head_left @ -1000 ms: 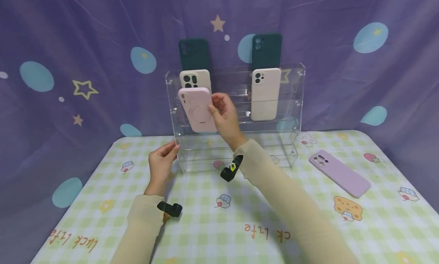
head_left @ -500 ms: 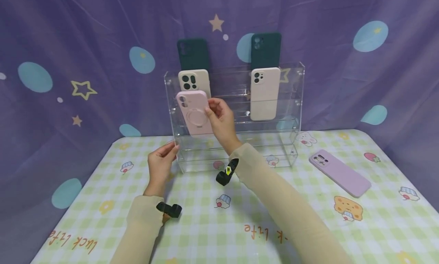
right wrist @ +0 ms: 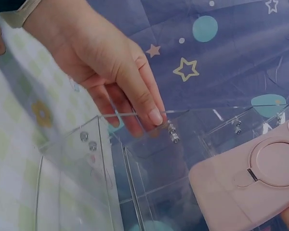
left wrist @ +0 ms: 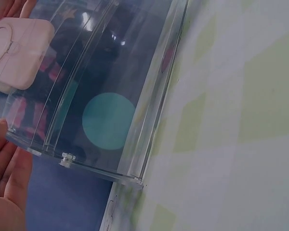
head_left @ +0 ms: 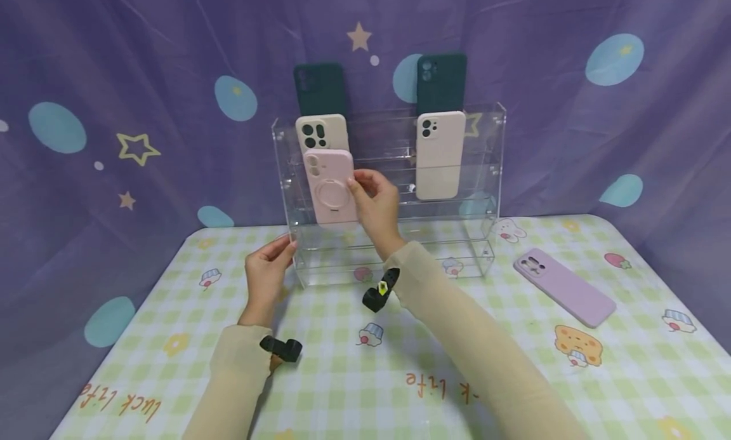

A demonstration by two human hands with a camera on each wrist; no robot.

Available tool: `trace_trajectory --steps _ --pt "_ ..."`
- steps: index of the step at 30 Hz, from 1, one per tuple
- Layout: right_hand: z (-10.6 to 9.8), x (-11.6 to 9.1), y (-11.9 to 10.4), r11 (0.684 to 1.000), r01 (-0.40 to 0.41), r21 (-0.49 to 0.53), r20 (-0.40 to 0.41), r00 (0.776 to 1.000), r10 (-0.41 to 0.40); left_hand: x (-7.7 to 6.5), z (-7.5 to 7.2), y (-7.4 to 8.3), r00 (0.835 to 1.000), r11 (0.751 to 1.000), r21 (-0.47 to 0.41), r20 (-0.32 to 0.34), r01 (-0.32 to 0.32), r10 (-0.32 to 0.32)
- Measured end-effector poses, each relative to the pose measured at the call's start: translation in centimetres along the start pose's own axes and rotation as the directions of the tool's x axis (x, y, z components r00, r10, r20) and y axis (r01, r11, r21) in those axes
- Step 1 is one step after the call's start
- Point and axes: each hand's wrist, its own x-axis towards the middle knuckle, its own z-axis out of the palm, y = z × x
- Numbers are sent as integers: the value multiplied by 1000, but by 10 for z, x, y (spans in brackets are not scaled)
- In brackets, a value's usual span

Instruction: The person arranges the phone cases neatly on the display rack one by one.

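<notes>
My right hand (head_left: 378, 206) pinches a pink phone case (head_left: 334, 189) by its right edge, thumb in front. The case has a round ring on its back and stands nearly upright at the left part of a clear acrylic display rack (head_left: 394, 229). It covers the lower part of a cream phone case (head_left: 323, 133) behind it. At the rack's left side panel, my left hand (head_left: 266, 272) grips the edge between thumb and fingers. The left wrist view shows the pink case (left wrist: 19, 53) through the acrylic; in the right wrist view the left thumb lies on the panel's edge.
Two dark green phone cases, left (head_left: 321, 89) and right (head_left: 441, 82), stand on the rack's top tier. Another cream case (head_left: 440, 155) stands at the rack's right. A lilac phone case (head_left: 565, 289) lies on the checked tablecloth (head_left: 320, 389). Behind hangs a purple curtain (head_left: 171, 59).
The right hand has first lowered the pink case slightly, then shifted it right and straightened it in front of the left cream case. The left hand has stayed on the rack's side.
</notes>
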Motion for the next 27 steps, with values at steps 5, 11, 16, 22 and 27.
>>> trace_trajectory --steps 5,11,16,22,27 --pt "-5 0 -2 993 -16 -121 -12 1000 15 0 2 1 1000 1000 18 -4 -5 5" --pt "-6 2 -3 985 -90 -146 19 995 93 0 2 0 1000 1000 2 -19 7 -7" --pt "-6 3 -3 961 -151 -229 61 984 169 0 2 0 1000 1000 0 -21 0 0" --pt "-7 4 -1 949 -128 -288 96 982 162 -1 3 1 1000 1000 5 -27 0 0" --pt "-10 4 0 938 -124 -323 109 980 167 0 3 0 999 1000 0 -40 10 -10"
